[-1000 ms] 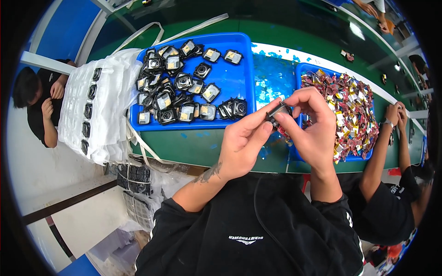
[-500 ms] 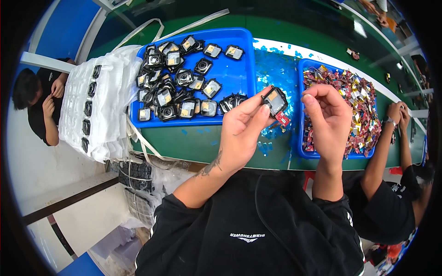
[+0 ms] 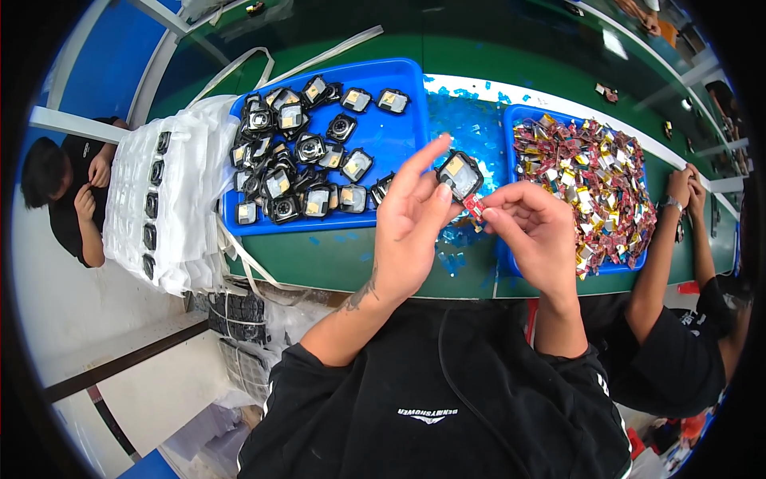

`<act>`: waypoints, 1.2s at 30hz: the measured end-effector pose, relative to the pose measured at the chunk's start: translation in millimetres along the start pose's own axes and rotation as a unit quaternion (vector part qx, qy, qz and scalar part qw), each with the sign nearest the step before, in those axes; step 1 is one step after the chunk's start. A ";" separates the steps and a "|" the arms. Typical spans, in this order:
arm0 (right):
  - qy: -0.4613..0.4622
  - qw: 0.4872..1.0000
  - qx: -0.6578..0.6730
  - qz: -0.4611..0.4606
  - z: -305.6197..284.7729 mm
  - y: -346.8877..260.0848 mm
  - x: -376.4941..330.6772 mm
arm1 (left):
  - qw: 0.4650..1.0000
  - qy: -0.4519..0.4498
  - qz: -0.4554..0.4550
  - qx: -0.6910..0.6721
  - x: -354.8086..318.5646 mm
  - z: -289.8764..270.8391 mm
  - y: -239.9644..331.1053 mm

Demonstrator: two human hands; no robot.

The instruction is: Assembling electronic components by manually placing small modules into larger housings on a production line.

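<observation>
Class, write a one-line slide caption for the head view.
Left hand holds a black casing while right hand pinches a small red piece at its edge, near a blue tray.

Small white lettering (image 3: 428, 413) on black shirt (image 3: 367, 375)

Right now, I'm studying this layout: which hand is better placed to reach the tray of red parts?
Probably the right hand: it is nearer that blue tray, its fingertips on a small red part. The left hand, farther off, holds a black casing.
</observation>
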State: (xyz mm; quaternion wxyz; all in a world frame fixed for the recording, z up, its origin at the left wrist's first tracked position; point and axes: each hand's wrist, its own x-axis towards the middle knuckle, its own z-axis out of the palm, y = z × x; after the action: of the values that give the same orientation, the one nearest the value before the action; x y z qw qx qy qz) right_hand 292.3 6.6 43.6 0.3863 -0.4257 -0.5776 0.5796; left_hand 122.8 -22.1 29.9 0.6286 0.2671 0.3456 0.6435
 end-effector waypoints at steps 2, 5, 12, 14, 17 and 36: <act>-0.001 1.000 0.029 -0.005 -4.4 -0.5 -0.5 | 0.939 -0.103 0.093 0.314 -1.0 -17.2 -0.7; -0.012 0.998 0.060 0.001 -8.9 -2.1 1.7 | 0.880 -0.152 0.186 0.409 1.9 -7.7 11.0; -0.017 1.000 -0.019 -0.009 -5.1 -9.6 1.9 | 0.835 -0.129 0.209 0.492 -0.7 -6.4 14.2; -0.013 0.997 -0.070 -0.028 -3.9 -12.4 0.7 | 0.834 -0.115 0.186 0.507 -2.3 -3.9 17.5; -0.009 0.994 -0.103 -0.029 -5.1 -10.9 -2.5 | 0.821 -0.122 0.145 0.539 -2.9 -0.1 22.3; 0.135 0.983 -0.038 -0.122 18.9 19.4 -10.1 | 0.980 -0.106 -0.003 0.167 -9.9 -4.4 -1.1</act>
State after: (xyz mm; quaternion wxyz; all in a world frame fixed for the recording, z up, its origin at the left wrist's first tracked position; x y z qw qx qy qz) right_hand 278.8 -10.1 24.1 0.5122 -0.4404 -0.5893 0.4432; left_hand 120.8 -32.4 27.2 0.6103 0.4339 0.3806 0.5425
